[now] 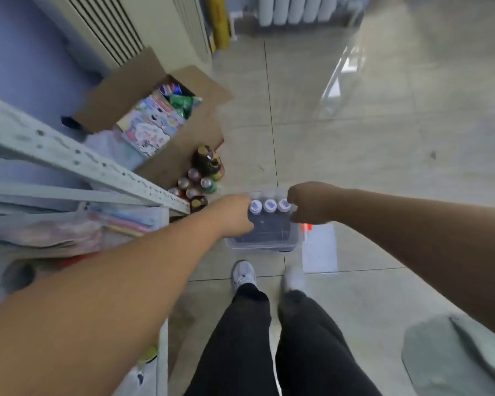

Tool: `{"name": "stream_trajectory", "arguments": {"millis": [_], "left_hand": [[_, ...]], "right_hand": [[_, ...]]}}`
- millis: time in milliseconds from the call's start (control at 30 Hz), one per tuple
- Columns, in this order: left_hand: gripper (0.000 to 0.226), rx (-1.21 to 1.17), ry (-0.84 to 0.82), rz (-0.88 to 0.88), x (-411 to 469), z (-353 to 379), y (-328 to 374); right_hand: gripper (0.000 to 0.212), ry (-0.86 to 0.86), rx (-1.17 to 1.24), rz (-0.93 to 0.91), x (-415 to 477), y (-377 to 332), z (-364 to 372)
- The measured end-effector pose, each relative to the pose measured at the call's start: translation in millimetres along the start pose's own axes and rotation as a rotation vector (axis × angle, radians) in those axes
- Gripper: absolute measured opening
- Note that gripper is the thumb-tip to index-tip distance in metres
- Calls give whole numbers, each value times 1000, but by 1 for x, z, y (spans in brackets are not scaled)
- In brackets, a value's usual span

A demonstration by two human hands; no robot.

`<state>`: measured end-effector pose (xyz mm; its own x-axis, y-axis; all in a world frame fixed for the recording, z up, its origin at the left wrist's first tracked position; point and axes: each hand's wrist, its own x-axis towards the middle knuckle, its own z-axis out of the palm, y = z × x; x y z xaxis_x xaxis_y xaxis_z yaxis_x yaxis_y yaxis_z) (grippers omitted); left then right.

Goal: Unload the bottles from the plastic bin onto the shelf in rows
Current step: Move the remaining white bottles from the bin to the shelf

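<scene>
The bottles (269,206) stand capped and upright in a row at the far end of the bin (269,247), with the pale tops of more just behind them. The bin sits on the floor (383,138) in front of the person's shoes (243,274). The right hand (307,205) is curled round the bottle at the right end of the row, thumb on the near side. The left hand (236,215) is up against the bottle at the left end, but its fingers are hidden behind the knuckles, so I cannot tell whether it grips or only presses.

The likely plan is to lift the row as one block, squeezed from both ends. The main risk is then the middle bottle: nothing holds it but side pressure, so if either hand eases off it could drop back into the bin or out onto the tiles. A one-sided grip could also tilt the row and fan it apart.

The shelf (77,160) is up and to the left, its metal edge between the bin and the boards. A hurried swing could knock a bottle on that edge.

Loose cans (196,182) stand just left of the bin, by an open box (143,78). A low sweep or a sidestep could topple them
</scene>
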<state>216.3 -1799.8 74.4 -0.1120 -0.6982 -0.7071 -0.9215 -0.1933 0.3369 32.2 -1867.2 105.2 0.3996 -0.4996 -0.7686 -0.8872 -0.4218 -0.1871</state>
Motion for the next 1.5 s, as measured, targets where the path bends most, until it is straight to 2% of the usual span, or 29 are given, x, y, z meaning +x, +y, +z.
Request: {"name": "stream_trajectory", "arguments": {"millis": [133, 167, 300, 400, 600, 800, 967, 1033, 1167, 1267, 1300, 1433, 1500], "left_hand": [[29, -23, -64, 38, 84, 45, -23], [31, -20, -67, 40, 102, 56, -28], [49, 3, -53, 30, 160, 96, -48], [64, 12, -36, 31, 189, 120, -58], [76, -41, 53, 0, 221, 160, -66], [54, -23, 114, 31, 244, 185, -69], [47, 3, 94, 10, 257, 199, -79], [44, -26, 104, 12, 255, 195, -81], [23, -79, 81, 20, 239, 164, -76], [31, -103, 73, 37, 214, 123, -64], [36, -106, 68, 37, 203, 105, -59], [37, -92, 33, 43, 144, 17, -35], [36, -76, 9, 44, 106, -35, -19]], "right_hand": [[9, -49, 64, -11, 84, 14, 46], [8, -60, 71, -10, 103, 17, 56], [40, -57, 18, -30, 167, 25, 94], [42, -24, -6, -38, 201, 28, 114], [51, -36, 15, -49, 244, 34, 144], [35, 47, -131, -120, 268, 48, 170], [38, 86, -118, -108, 280, 54, 186], [33, 64, -99, -99, 276, 56, 182], [19, -14, -33, -81, 254, 54, 156], [8, -18, -11, -81, 226, 51, 122], [12, -23, -6, -80, 215, 49, 107], [52, -145, -41, -52, 162, 44, 28], [48, -159, -69, -64, 130, 39, -26]]}}
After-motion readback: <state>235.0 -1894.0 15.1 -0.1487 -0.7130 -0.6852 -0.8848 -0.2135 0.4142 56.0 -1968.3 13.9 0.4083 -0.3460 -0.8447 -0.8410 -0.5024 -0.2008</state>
